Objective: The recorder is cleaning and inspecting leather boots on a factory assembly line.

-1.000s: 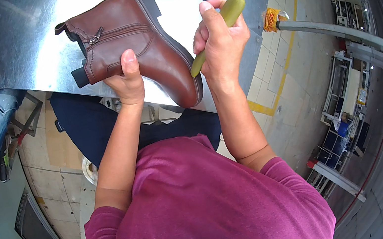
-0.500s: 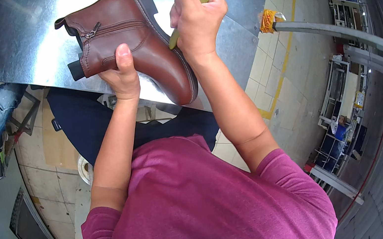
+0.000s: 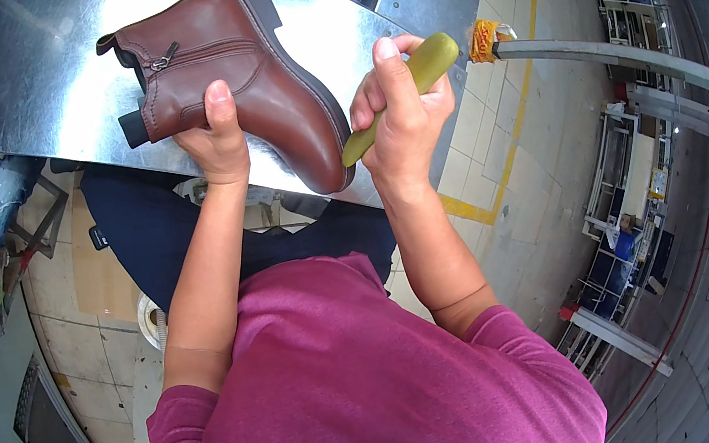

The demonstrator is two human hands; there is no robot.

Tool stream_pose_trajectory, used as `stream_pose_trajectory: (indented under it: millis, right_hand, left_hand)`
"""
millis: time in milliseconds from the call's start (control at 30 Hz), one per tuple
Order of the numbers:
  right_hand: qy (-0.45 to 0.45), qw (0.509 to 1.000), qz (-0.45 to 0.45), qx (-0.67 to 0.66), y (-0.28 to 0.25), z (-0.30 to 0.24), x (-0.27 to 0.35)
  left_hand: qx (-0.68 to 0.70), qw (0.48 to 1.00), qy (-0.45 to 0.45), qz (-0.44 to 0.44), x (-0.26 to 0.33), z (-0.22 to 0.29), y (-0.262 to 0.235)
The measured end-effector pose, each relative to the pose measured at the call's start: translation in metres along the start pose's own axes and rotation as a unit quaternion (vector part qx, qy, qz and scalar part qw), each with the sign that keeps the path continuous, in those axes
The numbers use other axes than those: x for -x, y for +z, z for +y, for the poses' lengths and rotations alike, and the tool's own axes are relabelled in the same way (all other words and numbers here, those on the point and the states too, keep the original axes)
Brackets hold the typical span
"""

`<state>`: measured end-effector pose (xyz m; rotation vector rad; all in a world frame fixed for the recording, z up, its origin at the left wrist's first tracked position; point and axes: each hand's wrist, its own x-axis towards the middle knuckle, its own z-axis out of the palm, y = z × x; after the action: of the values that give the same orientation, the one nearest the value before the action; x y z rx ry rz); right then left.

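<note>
The left hand (image 3: pixel 217 155) grips the boot (image 3: pixel 263 83) near its middle, probably a good place; it seems light but rather stiff. The right hand (image 3: pixel 406 120) clasps a green tool (image 3: pixel 433 61).

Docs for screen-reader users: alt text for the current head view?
A person's left hand holds a brown zip-up ankle boot sideways over a shiny metal table; the right hand grips a rounded green tool, its narrow end at the sole's edge near the toe.
</note>
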<state>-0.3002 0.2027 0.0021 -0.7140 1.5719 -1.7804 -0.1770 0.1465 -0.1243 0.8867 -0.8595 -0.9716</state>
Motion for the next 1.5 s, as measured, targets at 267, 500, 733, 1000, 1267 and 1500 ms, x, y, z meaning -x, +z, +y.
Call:
stream_pose_trajectory:
  millis: [267,500,733,1000,1267,1500]
  right_hand:
    - [-0.051,0.997,0.004,0.049,0.016,0.008,-0.015]
    - [-0.048,0.998,-0.036,0.036,0.048,0.023,-0.054]
    - [-0.014,0.992,-0.123,0.03,0.09,0.042,-0.096]
    - [-0.061,0.99,-0.128,-0.005,0.126,0.055,-0.131]
    - [-0.152,0.982,-0.107,0.037,0.152,0.073,-0.153]
    - [-0.017,0.974,-0.225,-0.009,0.15,0.09,-0.163]
  left_hand:
    - [-0.026,1.0,0.001,0.002,0.002,-0.005,-0.004]
    - [-0.009,0.999,-0.039,-0.003,0.005,-0.007,-0.007]
    - [-0.013,0.995,-0.095,-0.002,0.017,-0.012,-0.018]
    - [-0.039,0.996,-0.086,-0.004,0.018,-0.005,-0.016]
    - [-0.091,0.988,-0.122,-0.005,0.027,-0.005,-0.018]
    - [-0.13,0.991,-0.007,-0.01,0.004,-0.001,-0.009]
